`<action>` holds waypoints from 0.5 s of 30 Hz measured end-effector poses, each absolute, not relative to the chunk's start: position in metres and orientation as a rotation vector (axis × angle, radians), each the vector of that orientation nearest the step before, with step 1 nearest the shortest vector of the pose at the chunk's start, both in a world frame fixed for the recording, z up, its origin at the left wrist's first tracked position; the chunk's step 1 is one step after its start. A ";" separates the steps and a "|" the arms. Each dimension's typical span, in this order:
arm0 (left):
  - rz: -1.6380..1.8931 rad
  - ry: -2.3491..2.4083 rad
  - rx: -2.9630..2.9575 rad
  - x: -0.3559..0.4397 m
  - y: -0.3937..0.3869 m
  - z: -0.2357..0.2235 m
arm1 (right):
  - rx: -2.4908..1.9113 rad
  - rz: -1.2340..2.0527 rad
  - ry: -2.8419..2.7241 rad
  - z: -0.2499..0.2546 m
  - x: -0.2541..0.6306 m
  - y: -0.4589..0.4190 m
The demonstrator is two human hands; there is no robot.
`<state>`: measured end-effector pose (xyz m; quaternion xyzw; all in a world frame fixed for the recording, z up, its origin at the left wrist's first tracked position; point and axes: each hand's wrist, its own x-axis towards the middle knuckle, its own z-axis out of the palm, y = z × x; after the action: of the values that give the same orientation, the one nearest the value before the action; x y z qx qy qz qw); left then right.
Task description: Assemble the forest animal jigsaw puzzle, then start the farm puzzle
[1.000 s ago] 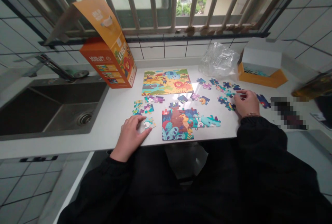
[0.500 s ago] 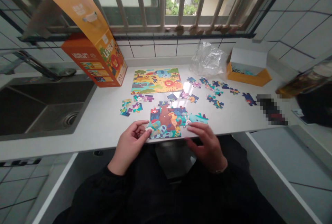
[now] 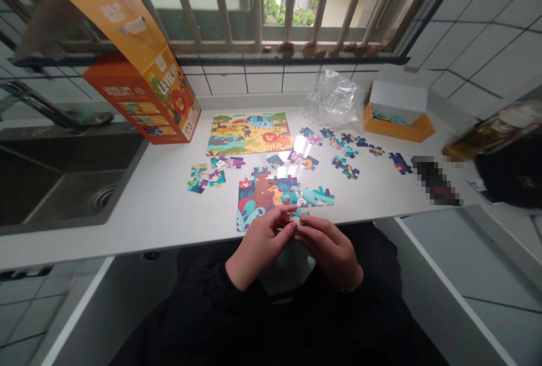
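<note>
At the counter's front edge my left hand and my right hand meet, fingertips closed around a teal and pale puzzle piece. Fingers cover much of that piece. Just behind them lies the partly joined puzzle, with a brown bear, a rabbit and a teal animal on it. My left hand hides part of its lower right area. Loose puzzle pieces lie to its left, behind it and to its right.
A finished-looking safari picture lies farther back. An orange puzzle box stands open beside the sink. Crumpled clear plastic, a small yellow box and a blurred-out dark object are on the right.
My left hand has moved right with a puzzle piece, from the puzzle's left side to its front right. My right hand has closed in to meet it. The view has shifted slightly.
</note>
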<state>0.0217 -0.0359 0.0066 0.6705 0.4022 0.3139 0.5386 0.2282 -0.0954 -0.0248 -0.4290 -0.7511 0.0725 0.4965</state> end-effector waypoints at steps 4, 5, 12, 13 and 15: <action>0.767 0.879 1.847 0.017 -0.041 0.008 | -1.033 0.130 -1.869 -0.027 0.237 -0.094; 0.796 0.875 1.937 0.015 -0.041 0.006 | -1.036 0.122 -1.872 -0.027 0.241 -0.093; 0.727 1.009 2.751 -0.014 -0.029 -0.003 | -1.213 0.007 -1.813 -0.025 0.279 -0.088; 0.724 1.050 2.776 -0.020 -0.027 -0.004 | -1.227 -0.006 -1.815 -0.026 0.283 -0.088; 0.721 1.161 2.792 -0.030 -0.024 -0.005 | -1.239 -0.007 -1.826 -0.030 0.287 -0.087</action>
<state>-0.0297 -0.0237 -0.0050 0.8980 0.3735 0.2320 0.0163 0.2874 -0.0868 -0.0298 -0.5013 -0.7386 -0.0030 0.4508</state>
